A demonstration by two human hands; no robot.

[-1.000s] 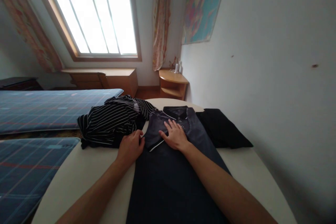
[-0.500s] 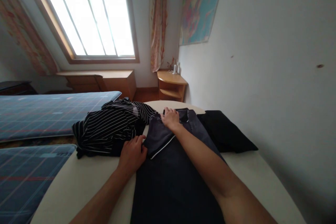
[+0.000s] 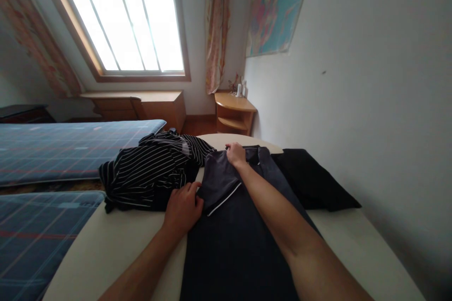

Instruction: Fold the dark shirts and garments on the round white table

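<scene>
A dark grey shirt (image 3: 243, 240) lies stretched along the table, one sleeve with a white trim line (image 3: 222, 186) folded across it. At the shirt's far end, by the collar, my right hand (image 3: 236, 154) is closed on the fabric. My left hand (image 3: 184, 207) lies at the shirt's left edge, beside the sleeve, its fingers apart and slightly bent. Just beyond that hand sits a crumpled black garment with white stripes (image 3: 148, 169). A folded black cloth (image 3: 310, 178) lies to the right of the shirt, partly tucked against it.
The pale round-edged table (image 3: 141, 240) carries the clothes. Two plaid mattresses (image 3: 70, 150) are at the left. A white wall (image 3: 381, 103) runs along the right. Beyond the table are a desk (image 3: 162, 103), a corner shelf (image 3: 235, 101) with small items, and a window.
My right hand has gone from spread fingers on the shirt's collar area to a closed grip on it. My left hand has stayed at the shirt's edge. The view has shifted slightly.
</scene>
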